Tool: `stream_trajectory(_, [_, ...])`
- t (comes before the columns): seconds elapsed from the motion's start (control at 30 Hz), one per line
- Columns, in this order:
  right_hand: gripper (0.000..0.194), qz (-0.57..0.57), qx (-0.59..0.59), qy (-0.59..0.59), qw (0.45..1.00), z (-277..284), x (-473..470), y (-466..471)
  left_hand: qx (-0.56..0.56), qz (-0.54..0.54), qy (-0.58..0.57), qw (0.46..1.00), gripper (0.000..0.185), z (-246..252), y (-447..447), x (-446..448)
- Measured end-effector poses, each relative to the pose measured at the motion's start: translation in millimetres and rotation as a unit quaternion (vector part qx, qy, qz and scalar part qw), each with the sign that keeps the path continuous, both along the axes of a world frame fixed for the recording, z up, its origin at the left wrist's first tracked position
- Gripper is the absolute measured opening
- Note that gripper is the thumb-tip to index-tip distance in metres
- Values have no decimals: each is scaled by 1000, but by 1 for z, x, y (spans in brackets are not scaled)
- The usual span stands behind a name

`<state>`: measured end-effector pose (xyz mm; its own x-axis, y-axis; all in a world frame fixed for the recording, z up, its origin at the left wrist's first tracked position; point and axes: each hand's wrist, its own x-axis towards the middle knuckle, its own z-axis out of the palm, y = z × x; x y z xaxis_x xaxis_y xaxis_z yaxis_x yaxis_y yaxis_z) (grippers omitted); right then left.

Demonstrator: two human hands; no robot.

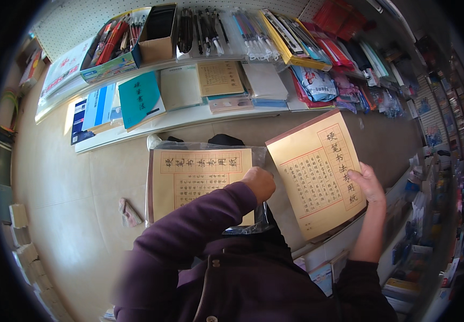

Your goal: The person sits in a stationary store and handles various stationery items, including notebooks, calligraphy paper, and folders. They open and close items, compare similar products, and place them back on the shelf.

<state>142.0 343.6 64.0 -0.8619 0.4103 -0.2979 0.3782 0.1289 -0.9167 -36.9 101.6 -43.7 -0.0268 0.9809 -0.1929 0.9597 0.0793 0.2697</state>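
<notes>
My right hand (366, 183) holds a tan calligraphy paper pad (316, 173) by its lower right side, the thumb over its printed cover. The pad is tilted and has a dark red binding strip along its top edge. My left hand (259, 184), closed in a fist, is at the right edge of a second tan pad (206, 181). Clear plastic wrapping (261, 155) surrounds that pad, which lies low before my body. My left sleeve covers its lower part. Whether the fist pinches the plastic cannot be told.
A shelf (200, 116) ahead bears a teal booklet (141, 96), more paper pads and packaged items. Above it stand a box of red brushes (115, 38), bundled pens and a yellow box (290, 44). A crumpled cloth (129, 213) lies on the floor at left. Stocked shelves run along the right.
</notes>
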Motion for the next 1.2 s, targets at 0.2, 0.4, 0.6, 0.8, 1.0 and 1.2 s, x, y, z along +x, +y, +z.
stream_trajectory(0.2, [26, -56, -18, 37, 998, -15, 10, 8, 257, 2, -20, 966, 10, 21, -7, 10])
stream_trajectory(0.4, [29, -67, -69, 57, 994, -20, 21, 23, 311, 16, 6, 950, 21, 14, -18, 29])
stream_trajectory(0.6, [29, -74, -59, 31, 995, -34, 17, 19, 20, -53, 73, 996, 21, -9, -17, 33])
stream_trajectory(0.8, [29, -64, -62, 53, 995, -40, 19, 13, 88, -67, 49, 993, 12, -6, -20, 26])
stream_trajectory(1.0, [32, -78, -96, 63, 990, -44, 23, 13, 264, -63, -68, 960, 17, 25, -58, 29])
stream_trajectory(1.2, [32, -65, -74, 60, 993, -45, 23, 13, 279, 43, -37, 959, 37, 33, -78, 19])
